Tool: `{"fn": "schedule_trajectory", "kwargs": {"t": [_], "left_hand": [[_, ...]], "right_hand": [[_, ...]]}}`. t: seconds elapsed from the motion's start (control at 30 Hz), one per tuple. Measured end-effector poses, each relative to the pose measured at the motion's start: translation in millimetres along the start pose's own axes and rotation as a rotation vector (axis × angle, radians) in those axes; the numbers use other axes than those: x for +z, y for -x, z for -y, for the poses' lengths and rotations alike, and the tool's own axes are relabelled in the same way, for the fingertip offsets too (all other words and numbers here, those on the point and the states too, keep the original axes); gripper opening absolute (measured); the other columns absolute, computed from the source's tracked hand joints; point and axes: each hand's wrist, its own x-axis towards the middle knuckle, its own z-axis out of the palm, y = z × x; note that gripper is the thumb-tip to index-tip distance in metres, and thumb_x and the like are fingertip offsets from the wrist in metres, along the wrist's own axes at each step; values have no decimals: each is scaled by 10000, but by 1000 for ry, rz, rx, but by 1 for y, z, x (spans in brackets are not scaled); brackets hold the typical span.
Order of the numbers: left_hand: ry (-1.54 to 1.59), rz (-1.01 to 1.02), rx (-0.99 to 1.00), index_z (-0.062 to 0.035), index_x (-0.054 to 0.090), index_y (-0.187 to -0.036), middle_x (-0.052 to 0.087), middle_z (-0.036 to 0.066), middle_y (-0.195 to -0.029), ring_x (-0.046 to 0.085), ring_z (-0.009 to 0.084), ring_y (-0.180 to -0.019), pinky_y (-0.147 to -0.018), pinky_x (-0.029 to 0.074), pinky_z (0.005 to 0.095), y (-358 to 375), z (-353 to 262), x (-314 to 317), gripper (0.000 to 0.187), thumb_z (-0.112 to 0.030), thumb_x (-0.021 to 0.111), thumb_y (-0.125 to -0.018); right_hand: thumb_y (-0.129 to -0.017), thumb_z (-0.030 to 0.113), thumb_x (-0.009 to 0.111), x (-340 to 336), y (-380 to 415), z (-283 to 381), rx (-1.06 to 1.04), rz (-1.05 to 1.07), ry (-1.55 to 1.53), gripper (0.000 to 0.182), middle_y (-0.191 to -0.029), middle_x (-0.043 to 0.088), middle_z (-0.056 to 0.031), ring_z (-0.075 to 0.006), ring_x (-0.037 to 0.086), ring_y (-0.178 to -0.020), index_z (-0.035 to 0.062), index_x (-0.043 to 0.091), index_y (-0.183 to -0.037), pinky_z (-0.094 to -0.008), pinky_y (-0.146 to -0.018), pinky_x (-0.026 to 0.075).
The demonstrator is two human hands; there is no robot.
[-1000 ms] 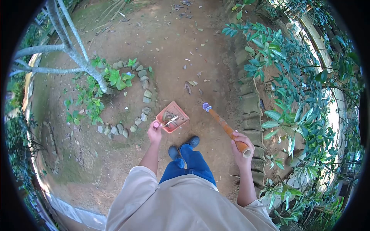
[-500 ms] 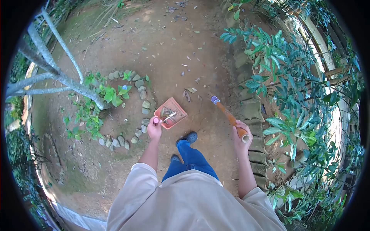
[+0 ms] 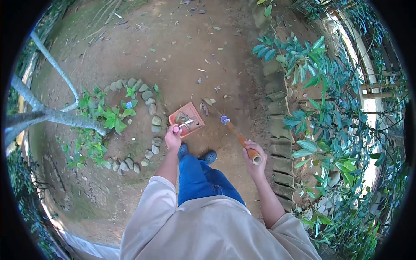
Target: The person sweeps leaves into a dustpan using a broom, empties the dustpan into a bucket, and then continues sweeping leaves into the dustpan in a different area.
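Observation:
My left hand [image 3: 173, 139] is closed around the pink-tipped handle of an orange dustpan [image 3: 197, 128], which is low over or on the dirt in front of my feet. Dry leaves and twigs lie in the pan. My right hand [image 3: 255, 157] grips a broom [image 3: 235, 133] by its thick brown, bamboo-like handle, with the hollow end facing up. A purple binding holds the broom's thin bristles, which are hard to make out against the soil. They point towards a few dry leaves [image 3: 204, 107] just beyond the pan's right side.
Stones [image 3: 156, 121] ring a leafy plant [image 3: 115, 119] and a pale branching trunk [image 3: 73, 119] at left. A border of curved tiles [image 3: 277, 130] runs along the right, with bushes [image 3: 310, 147] behind it. Scattered leaves dot the bare dirt [image 3: 173, 65] ahead.
My right hand and the broom have come left, bringing the bristles closer to the dustpan. The dustpan appears slightly further left and higher in view. My feet have shifted as I step.

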Motion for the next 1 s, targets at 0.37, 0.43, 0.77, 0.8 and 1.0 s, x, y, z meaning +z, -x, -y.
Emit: {"fn": "schedule_trajectory", "kwargs": {"t": [0.37,0.43,0.77,0.8,1.0], "left_hand": [[-105,101,-129,-118,694,-1110,728,125,-966,710,284,-909,-824,542,400,-42,7,2,350,-89,804,-780],[-79,93,-111,-112,693,-1111,727,126,-962,709,282,-904,-822,542,394,-50,9,-1,354,-83,806,-776],[-55,105,-79,-87,689,-1115,720,121,-972,697,245,-881,-833,541,368,-88,1,-6,344,-35,788,-790],[-40,114,-98,-77,681,-1120,714,102,-980,686,217,-897,-839,539,347,-90,5,-6,342,-10,777,-799],[-5,150,-86,-71,680,-1118,706,81,-988,673,197,-916,-861,532,333,-99,24,-3,332,9,770,-808]], "right_hand": [[-796,-120,725,-26,-19,67,177,-140,-80,226,-1086,726,-136,-296,684,-1135,20,603,-924,-399,-1007,512],[-793,-120,725,-20,-28,65,145,-152,-46,227,-1088,726,-140,-299,687,-1128,19,605,-925,-408,-1012,515],[-775,-88,746,55,-82,18,-44,-4,43,210,-1076,721,-137,-315,700,-1079,22,626,-909,-425,-1032,522],[-770,-94,747,61,-84,18,-54,21,43,216,-1076,721,-136,-309,701,-1077,20,621,-904,-418,-1027,522],[-774,-73,751,47,-70,45,40,131,-34,191,-1046,731,-131,-309,704,-1078,22,645,-902,-426,-1026,527]]}}
